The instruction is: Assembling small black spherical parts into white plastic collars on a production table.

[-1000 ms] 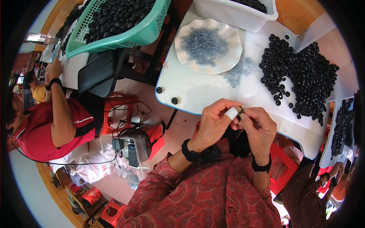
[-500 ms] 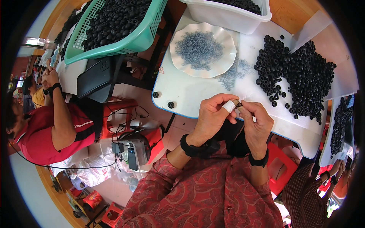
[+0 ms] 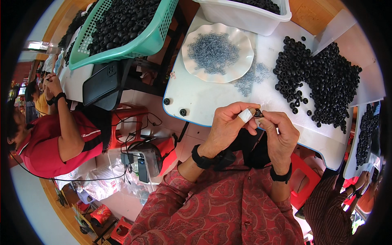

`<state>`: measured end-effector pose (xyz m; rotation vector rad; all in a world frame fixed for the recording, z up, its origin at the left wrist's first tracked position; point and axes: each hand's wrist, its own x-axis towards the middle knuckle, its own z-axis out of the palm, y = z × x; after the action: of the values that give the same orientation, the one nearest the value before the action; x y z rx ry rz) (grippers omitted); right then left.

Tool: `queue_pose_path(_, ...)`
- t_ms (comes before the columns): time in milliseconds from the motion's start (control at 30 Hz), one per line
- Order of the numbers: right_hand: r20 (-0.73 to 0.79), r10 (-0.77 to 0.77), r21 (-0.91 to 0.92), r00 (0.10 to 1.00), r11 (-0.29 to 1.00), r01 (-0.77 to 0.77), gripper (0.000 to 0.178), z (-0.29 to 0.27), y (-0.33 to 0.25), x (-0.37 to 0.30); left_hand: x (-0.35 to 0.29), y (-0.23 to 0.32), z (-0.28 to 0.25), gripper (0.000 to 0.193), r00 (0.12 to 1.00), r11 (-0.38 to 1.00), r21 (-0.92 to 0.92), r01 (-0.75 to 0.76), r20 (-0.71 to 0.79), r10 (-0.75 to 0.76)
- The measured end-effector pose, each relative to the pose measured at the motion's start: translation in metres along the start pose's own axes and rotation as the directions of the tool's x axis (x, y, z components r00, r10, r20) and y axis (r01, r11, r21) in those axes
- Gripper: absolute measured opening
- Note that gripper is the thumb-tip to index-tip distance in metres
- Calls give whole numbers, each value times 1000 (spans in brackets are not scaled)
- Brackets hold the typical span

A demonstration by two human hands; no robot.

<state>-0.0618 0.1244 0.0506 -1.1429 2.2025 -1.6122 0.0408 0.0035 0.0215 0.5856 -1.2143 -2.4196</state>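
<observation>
Above the table's near edge, my left hand (image 3: pixel 228 125) pinches a small black ring-shaped part (image 3: pixel 257 113) between thumb and forefinger. White tape wraps one of those fingers. My right hand (image 3: pixel 281 136) is closed at the part's right side, thumb against forefinger; whatever sits between those tips is too small to make out. Beyond my hands stands a white scalloped plate (image 3: pixel 244 43) holding many tiny clear bluish rings (image 3: pixel 214 53). More such rings (image 3: pixel 247 83) lie spilled beside it. To the right spreads a big heap of black ring-shaped parts (image 3: pixel 335 87).
A white tub (image 3: pixel 245 18) and a green basket (image 3: pixel 153 43), both with black parts, stand at the back. Two loose black parts (image 3: pixel 183 112) lie near the table's left corner. A person in red (image 3: pixel 61 139) works at left; a striped sleeve (image 3: pixel 330 204) shows at right.
My right hand has shifted slightly right and down. The black part between my fingertips shows more plainly now. The person at left has moved their arms a little.
</observation>
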Motion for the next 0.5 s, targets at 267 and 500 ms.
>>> queue_pose_path(267,21,4,12,1000,1000,-4,15,1,1,-1,-1,0,-4,23,1000,999,46,-4,11,3)
queue_pose_path(500,11,-26,-2,1000,1000,26,15,5,4,-3,-3,0,-4,22,998,992,109,-57,11,56)
